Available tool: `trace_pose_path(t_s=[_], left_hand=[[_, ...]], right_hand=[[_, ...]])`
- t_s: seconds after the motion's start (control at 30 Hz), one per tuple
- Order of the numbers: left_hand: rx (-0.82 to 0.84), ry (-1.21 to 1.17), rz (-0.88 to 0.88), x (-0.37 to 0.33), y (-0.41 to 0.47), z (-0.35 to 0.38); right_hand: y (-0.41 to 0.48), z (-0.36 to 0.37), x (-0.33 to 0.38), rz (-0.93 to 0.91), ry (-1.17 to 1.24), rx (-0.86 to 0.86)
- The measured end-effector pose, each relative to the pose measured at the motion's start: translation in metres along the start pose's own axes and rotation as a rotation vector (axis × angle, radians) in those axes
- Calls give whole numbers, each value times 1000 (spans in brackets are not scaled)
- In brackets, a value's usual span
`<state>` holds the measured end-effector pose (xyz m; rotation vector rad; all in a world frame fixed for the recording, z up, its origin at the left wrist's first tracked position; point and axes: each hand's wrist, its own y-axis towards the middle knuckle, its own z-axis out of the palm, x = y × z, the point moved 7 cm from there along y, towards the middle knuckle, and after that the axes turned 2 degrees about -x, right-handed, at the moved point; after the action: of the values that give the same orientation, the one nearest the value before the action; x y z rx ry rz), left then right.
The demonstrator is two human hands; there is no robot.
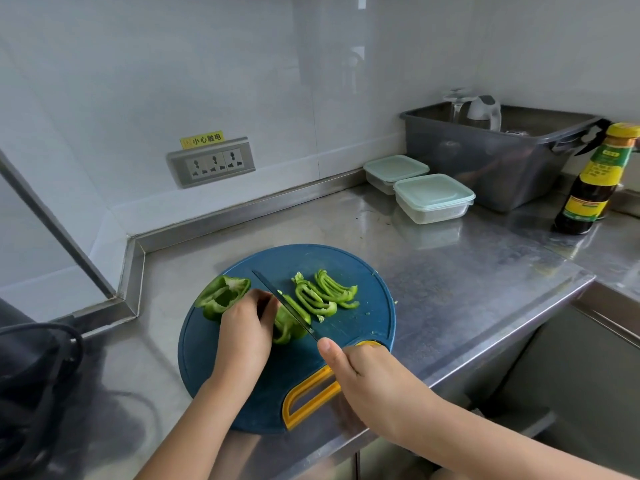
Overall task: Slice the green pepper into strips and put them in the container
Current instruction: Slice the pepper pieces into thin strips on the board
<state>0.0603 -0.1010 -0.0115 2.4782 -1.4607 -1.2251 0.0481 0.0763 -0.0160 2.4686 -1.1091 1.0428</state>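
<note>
Roughly halfway: some strips (325, 294) cut, none in the container (434, 199) yet.
left hand (242, 327) curls over the pepper (287, 329), right hand (360, 372) grips the knife (284, 303); spare half (221, 296) waits.

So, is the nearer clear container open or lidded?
Lidded: a pale green lid sits flat across the nearer container, and its clear wall shows nothing green inside.
</note>
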Motion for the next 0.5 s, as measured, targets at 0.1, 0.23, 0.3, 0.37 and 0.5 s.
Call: trace_pose_path(t_s=[0.1,0.23,0.3,0.37,0.5], left_hand=[[-14,-4,-19,0,-1,-2],[29,15,-75,4,0,0],[44,29,-87,6,2,1],[52,37,-101,8,3,0],[69,32,-122,11,4,0]], right_hand=[[2,0,-1,12,7,18],[4,2,-1,63,78,44],[6,4,2,46,62,41],[7,7,2,37,10,22],[8,11,-7,70,-34,-1]])
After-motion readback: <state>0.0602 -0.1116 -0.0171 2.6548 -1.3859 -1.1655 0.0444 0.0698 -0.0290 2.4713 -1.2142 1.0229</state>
